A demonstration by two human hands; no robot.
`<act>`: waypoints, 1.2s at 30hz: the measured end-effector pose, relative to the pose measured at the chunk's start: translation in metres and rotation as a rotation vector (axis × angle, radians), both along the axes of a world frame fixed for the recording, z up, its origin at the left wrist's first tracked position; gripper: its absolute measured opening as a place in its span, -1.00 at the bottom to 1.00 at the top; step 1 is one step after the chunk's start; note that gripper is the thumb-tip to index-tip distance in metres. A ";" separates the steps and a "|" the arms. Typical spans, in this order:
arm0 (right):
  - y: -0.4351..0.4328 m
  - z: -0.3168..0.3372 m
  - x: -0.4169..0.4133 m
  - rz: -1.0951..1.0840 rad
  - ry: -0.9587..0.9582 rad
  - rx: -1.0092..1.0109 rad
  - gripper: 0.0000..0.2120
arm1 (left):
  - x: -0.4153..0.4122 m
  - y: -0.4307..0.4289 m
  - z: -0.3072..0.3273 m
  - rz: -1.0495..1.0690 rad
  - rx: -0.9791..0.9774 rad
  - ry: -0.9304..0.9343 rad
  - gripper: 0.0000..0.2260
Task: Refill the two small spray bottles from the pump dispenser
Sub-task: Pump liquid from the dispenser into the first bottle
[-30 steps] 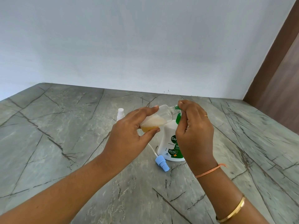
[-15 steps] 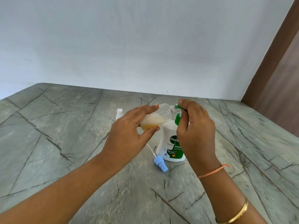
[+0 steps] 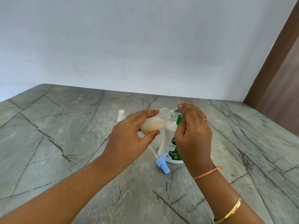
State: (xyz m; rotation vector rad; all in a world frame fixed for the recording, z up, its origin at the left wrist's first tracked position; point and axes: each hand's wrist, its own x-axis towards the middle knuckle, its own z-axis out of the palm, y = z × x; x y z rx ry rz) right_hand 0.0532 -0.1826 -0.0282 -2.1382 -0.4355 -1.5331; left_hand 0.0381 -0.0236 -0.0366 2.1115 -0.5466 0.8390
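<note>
My left hand grips a small clear spray bottle, tilted on its side with its open neck against the green pump nozzle. Orange-yellow liquid fills its lower part. The white pump dispenser stands on the table behind my right hand, whose fingers curl over the green pump head. A blue spray cap with its white dip tube lies on the table in front of the dispenser. A second small white spray bottle stands upright behind my left hand.
The grey marble-patterned table runs back to a pale wall. A brown wooden panel stands at the right edge.
Both hands, the bottle and the dispenser hold nearly the same pose; the view has shifted slightly.
</note>
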 end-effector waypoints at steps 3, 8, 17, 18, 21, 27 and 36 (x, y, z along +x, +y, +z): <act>-0.004 0.001 -0.001 0.016 0.008 0.004 -0.76 | -0.001 -0.001 0.001 0.009 0.017 -0.006 -0.52; -0.008 0.008 -0.005 0.006 0.044 0.003 -0.75 | -0.002 -0.004 0.004 -0.019 0.003 -0.031 -0.53; -0.005 0.003 -0.001 0.005 0.016 0.013 -0.77 | -0.005 -0.006 0.004 -0.011 -0.035 0.005 -0.55; -0.005 0.001 0.000 0.008 0.006 0.018 -0.78 | -0.005 -0.006 0.002 -0.011 -0.046 0.008 -0.55; -0.004 -0.003 0.000 0.020 -0.027 0.014 -0.78 | -0.007 -0.008 -0.004 -0.024 -0.075 0.011 -0.56; -0.002 0.005 0.001 0.030 0.050 0.024 -0.77 | -0.009 -0.013 0.000 -0.029 -0.135 0.089 -0.58; -0.003 0.021 -0.003 0.023 0.138 0.047 -0.82 | -0.009 -0.021 0.009 -0.109 -0.289 0.207 -0.63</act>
